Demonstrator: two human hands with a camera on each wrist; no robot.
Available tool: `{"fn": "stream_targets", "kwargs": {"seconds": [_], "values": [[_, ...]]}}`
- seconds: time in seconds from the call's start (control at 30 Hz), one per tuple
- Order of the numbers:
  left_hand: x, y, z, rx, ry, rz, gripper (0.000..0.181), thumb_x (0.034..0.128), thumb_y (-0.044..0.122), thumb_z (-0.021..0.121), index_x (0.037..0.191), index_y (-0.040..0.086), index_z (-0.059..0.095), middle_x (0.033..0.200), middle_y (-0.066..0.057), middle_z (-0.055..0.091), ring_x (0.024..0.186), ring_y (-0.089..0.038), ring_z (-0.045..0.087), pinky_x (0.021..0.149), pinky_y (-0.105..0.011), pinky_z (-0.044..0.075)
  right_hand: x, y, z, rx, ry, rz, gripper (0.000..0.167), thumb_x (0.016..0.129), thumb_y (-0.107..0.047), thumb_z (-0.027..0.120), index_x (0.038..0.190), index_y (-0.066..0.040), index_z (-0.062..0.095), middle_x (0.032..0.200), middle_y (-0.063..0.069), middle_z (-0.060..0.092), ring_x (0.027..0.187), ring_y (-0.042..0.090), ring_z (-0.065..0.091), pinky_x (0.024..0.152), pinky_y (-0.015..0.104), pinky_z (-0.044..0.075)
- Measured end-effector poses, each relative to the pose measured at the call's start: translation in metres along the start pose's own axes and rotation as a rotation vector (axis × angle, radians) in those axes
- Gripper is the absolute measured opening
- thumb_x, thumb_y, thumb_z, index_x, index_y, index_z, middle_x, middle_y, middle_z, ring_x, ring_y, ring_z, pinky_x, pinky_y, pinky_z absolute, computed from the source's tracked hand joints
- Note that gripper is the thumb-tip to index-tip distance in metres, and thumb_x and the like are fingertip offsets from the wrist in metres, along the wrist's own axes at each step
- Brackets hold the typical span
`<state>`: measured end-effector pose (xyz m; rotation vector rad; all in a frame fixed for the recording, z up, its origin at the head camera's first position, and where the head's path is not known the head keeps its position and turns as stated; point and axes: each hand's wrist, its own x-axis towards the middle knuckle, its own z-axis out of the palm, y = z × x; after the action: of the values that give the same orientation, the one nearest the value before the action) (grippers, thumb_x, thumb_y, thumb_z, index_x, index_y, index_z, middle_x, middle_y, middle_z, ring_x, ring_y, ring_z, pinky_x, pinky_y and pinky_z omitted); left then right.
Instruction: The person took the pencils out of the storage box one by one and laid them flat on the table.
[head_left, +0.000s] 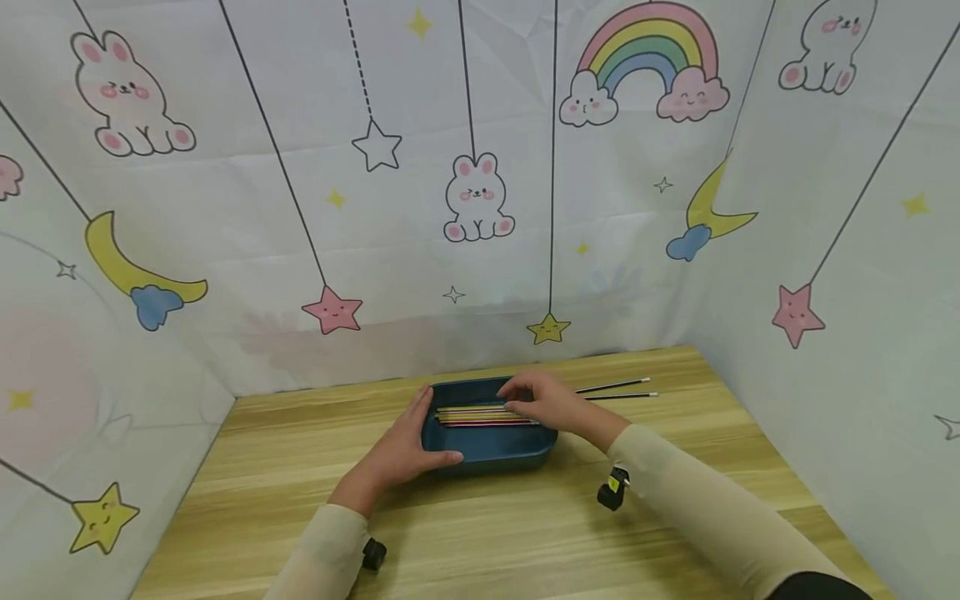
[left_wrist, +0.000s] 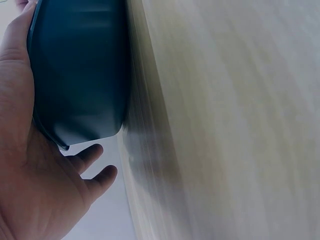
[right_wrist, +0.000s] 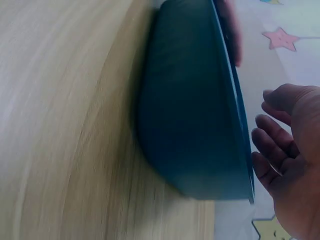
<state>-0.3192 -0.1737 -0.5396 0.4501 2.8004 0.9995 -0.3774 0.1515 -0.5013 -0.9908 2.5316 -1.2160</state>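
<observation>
A dark blue tray (head_left: 487, 450) with raised walls sits on the table, and several thin pencils (head_left: 480, 417) in yellow, pink and dark tones lie side by side in it. My left hand (head_left: 401, 446) rests at its left end, thumb along the near rim, fingers extended along the left side. In the left wrist view two fingertips (left_wrist: 102, 180) stick out past the tray's corner. Over the tray's right part hovers my right hand (head_left: 551, 404), fingers loosely bent, with nothing visible between thumb and fingertips. The right wrist view shows it beside the tray wall (right_wrist: 190, 110).
Two dark pencils (head_left: 618, 396) with pale ends lie on the wooden table (head_left: 480, 533) right of the tray; their left ends are hidden by the right hand. A white printed cloth (head_left: 405, 275) hangs behind and along both sides.
</observation>
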Motion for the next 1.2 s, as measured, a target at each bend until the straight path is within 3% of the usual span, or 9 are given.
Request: {"fn": "stream_targets", "kwargs": {"seconds": [0.23, 0.57, 1.2], "values": [[0.002, -0.001, -0.001, -0.004, 0.0, -0.001, 0.134, 0.0871, 0.067, 0.088, 0.18, 0.014, 0.007, 0.187, -0.008, 0.005, 0.17, -0.039, 0.015, 0.13, -0.066, 0.026, 0.015, -0.006, 0.012, -0.039, -0.041, -0.024, 0.028, 0.108, -0.014, 0.074, 0.133, -0.002, 0.077, 0.115, 0.0, 0.076, 0.102, 0.013, 0.069, 0.089, 0.036, 0.059], [0.0, 0.002, -0.001, -0.006, -0.001, -0.001, 0.134, 0.0868, 0.068, 0.088, 0.18, 0.013, 0.008, 0.187, -0.008, 0.006, 0.169, -0.039, 0.016, 0.13, -0.066, 0.027, 0.029, 0.0, 0.028, -0.129, -0.096, -0.019, 0.019, 0.107, -0.015, 0.077, 0.125, -0.013, 0.082, 0.113, -0.003, 0.073, 0.101, 0.012, 0.068, 0.088, 0.033, 0.059], [0.0, 0.002, -0.002, -0.012, -0.01, -0.004, 0.131, 0.09, 0.061, 0.088, 0.18, 0.013, 0.006, 0.187, -0.007, 0.003, 0.17, -0.039, 0.013, 0.129, -0.067, 0.026, 0.047, 0.007, 0.046, -0.148, -0.141, 0.035, 0.018, 0.101, -0.008, 0.082, 0.119, -0.01, 0.084, 0.104, -0.004, 0.074, 0.092, 0.009, 0.066, 0.086, 0.031, 0.058]]}}
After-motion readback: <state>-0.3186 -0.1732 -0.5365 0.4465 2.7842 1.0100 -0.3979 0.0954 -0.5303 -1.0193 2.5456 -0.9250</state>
